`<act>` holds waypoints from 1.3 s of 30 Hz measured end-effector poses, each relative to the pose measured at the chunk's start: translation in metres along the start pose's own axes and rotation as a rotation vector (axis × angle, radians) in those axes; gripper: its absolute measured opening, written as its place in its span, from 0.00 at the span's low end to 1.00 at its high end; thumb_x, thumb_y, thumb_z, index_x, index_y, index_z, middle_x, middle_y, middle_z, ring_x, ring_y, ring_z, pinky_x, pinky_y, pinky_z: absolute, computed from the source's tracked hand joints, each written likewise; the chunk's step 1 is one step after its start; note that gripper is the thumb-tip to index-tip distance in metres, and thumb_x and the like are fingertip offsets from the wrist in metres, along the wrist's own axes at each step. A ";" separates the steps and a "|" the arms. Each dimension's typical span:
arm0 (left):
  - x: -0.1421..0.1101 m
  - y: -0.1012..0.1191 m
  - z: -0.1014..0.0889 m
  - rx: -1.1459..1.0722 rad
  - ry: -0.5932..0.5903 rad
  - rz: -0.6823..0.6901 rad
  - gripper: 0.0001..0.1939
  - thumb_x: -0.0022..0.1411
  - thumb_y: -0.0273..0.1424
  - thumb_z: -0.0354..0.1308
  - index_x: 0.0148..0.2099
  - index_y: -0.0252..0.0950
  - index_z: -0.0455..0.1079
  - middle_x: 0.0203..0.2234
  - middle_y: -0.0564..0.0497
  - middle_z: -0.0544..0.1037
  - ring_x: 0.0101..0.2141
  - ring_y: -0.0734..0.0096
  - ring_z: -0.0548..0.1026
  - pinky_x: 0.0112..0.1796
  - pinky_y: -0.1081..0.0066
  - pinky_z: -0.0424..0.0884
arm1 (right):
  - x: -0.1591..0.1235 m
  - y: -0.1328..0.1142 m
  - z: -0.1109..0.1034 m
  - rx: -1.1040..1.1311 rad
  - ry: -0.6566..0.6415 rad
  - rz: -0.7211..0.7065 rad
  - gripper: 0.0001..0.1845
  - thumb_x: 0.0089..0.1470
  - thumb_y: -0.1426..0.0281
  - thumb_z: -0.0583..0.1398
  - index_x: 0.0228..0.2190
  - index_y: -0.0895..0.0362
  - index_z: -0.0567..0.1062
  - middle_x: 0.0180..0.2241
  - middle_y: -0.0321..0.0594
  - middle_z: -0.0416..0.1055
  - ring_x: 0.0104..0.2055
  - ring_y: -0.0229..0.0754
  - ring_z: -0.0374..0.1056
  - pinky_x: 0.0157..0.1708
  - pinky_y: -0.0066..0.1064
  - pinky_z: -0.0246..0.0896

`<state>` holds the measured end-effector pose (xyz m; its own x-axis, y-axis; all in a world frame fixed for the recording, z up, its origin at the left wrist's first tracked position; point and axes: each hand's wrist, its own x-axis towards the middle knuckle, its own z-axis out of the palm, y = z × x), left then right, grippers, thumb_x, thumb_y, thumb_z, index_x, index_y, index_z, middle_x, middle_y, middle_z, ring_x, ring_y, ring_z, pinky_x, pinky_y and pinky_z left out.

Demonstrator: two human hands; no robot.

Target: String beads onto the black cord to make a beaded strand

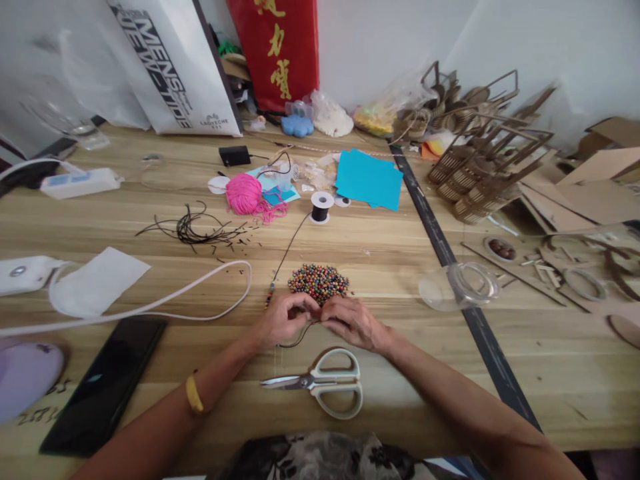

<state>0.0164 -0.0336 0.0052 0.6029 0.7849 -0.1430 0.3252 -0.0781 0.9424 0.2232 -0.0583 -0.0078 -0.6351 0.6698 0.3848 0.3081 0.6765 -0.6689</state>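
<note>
My left hand and my right hand meet at the fingertips, both closed in a pinch. A thin black cord loops below them and rises to where the fingertips join. Whether a bead is between the fingers is too small to tell. Just beyond my hands lies a pile of small multicoloured beads. Several strung beads sit on the cord left of the pile, and the cord runs back to a white spool wound with black. Scissors with pale handles lie below my hands, blades pointing left.
A black phone and a white cable lie to the left. Cut black cords and pink yarn are farther back. Blue sheets lie behind the spool. On the right stand a clear plastic container and woven baskets.
</note>
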 end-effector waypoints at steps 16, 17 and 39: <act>-0.004 0.000 0.003 -0.045 -0.064 -0.052 0.04 0.50 0.27 0.60 0.30 0.30 0.71 0.23 0.52 0.74 0.24 0.78 0.67 0.26 0.78 0.64 | -0.002 -0.003 0.000 -0.137 -0.013 -0.066 0.05 0.62 0.71 0.53 0.36 0.58 0.68 0.33 0.43 0.70 0.35 0.37 0.66 0.33 0.27 0.63; -0.004 0.001 0.003 -0.029 -0.066 -0.055 0.04 0.50 0.27 0.59 0.30 0.30 0.71 0.22 0.52 0.73 0.23 0.78 0.67 0.26 0.78 0.63 | -0.002 -0.003 0.000 -0.148 -0.015 -0.070 0.05 0.62 0.71 0.53 0.36 0.58 0.68 0.33 0.43 0.70 0.34 0.37 0.66 0.33 0.27 0.63; -0.001 -0.002 0.001 -0.065 -0.032 -0.067 0.08 0.54 0.32 0.58 0.29 0.30 0.71 0.23 0.49 0.76 0.25 0.75 0.70 0.27 0.77 0.64 | 0.002 -0.002 -0.076 -0.539 -0.274 0.493 0.03 0.58 0.74 0.56 0.34 0.58 0.71 0.31 0.38 0.72 0.29 0.35 0.67 0.27 0.25 0.47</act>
<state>0.0156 -0.0348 0.0028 0.6046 0.7671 -0.2147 0.3184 0.0143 0.9479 0.2750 -0.0353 0.0431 -0.4659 0.8798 -0.0948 0.8575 0.4224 -0.2937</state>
